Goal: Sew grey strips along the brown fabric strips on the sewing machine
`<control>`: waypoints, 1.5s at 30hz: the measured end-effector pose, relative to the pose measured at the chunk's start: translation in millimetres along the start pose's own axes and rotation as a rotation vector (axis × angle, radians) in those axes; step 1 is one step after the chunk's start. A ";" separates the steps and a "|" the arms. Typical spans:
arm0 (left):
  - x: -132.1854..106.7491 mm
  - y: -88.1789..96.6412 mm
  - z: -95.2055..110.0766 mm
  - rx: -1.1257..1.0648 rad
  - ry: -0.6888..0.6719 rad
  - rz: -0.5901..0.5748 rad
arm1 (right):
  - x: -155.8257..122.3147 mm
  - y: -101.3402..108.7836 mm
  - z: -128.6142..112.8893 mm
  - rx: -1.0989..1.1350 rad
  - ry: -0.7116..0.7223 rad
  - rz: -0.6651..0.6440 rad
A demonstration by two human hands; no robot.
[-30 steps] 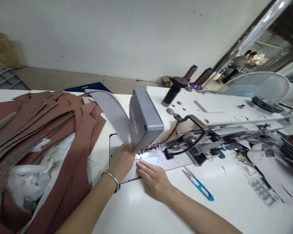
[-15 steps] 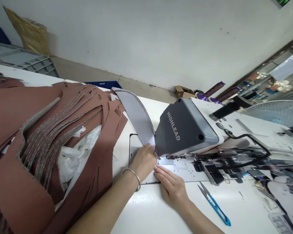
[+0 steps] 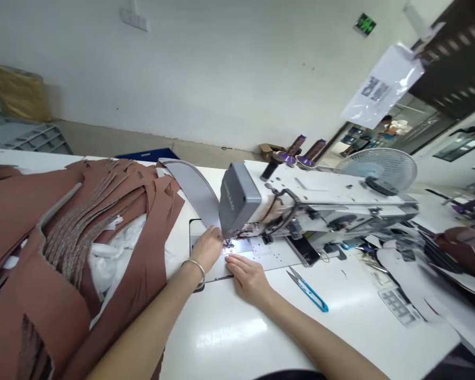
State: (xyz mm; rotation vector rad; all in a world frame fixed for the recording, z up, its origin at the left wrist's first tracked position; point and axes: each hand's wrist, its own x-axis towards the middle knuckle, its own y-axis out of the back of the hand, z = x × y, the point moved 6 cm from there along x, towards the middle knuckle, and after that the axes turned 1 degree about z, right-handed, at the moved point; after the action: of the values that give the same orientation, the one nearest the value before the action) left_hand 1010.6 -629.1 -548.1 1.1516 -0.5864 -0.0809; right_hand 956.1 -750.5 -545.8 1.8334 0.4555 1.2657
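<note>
1. While the left hand (image 3: 209, 248) pinches the curved grey fabric strip (image 3: 193, 192) at the needle of the white and grey sewing machine (image 3: 301, 203), the right hand (image 3: 248, 277) lies flat and unclenched, pressing just in front: feeding a seam.
2. Guiding the curve likely calls for slow turning.
3. Brown cut leather pieces (image 3: 63, 227) crowd the white desk's (image 3: 229, 338) left edge; blue thread snips (image 3: 309, 289) lie right of the hands. A pale wall stands behind.

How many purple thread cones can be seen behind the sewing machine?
2. Both purple thread cones stand side by side behind the sewing machine, near the wall: one on the left, the other just right of it. The machine could hide more.
</note>
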 end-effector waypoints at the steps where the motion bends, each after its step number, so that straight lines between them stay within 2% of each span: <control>1: -1.9 3.3 1.3 0.024 0.004 -0.016 | -0.3 -0.3 -0.6 -0.004 0.010 0.007; 4: -14.1 15.1 7.6 0.103 0.012 -0.070 | -1.1 -0.7 -3.7 -0.035 0.053 0.028; 8: -46.3 32.9 22.3 0.160 -0.002 -0.141 | -2.9 0.8 -5.9 -0.063 0.063 0.052; 13: -93.6 48.6 54.4 0.093 -0.028 -0.208 | -8.8 6.8 -6.9 -0.058 0.075 0.054; 17: -114.7 52.8 82.7 -0.007 -0.054 -0.221 | -22.8 18.7 -9.6 -0.066 0.018 0.049; 22: -114.0 55.8 103.9 -0.092 -0.047 -0.253 | -45.6 34.5 -34.6 -0.112 0.041 -0.009; 25: -107.3 59.3 112.4 -0.168 -0.062 -0.235 | -52.4 36.6 -48.3 -0.148 0.013 -0.087; 29: -104.5 57.9 114.2 -0.263 -0.044 -0.231 | -53.4 33.3 -58.7 -0.174 -0.017 -0.198; 34: -110.8 50.7 115.1 -0.230 -0.083 -0.261 | -61.6 38.8 -74.5 -0.135 0.036 -0.253; 41: -109.7 44.7 126.7 -0.067 -0.158 -0.277 | -90.0 55.6 -105.6 -0.010 -0.061 -0.188; 45: -110.6 40.8 128.4 0.007 -0.174 -0.300 | -95.8 62.0 -108.5 0.017 -0.132 -0.088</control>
State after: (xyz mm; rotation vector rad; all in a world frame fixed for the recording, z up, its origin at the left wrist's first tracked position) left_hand 846.2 -680.0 -520.8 1.2406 -0.5636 -0.4402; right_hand 808.9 -805.9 -537.7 1.8770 0.4701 1.0780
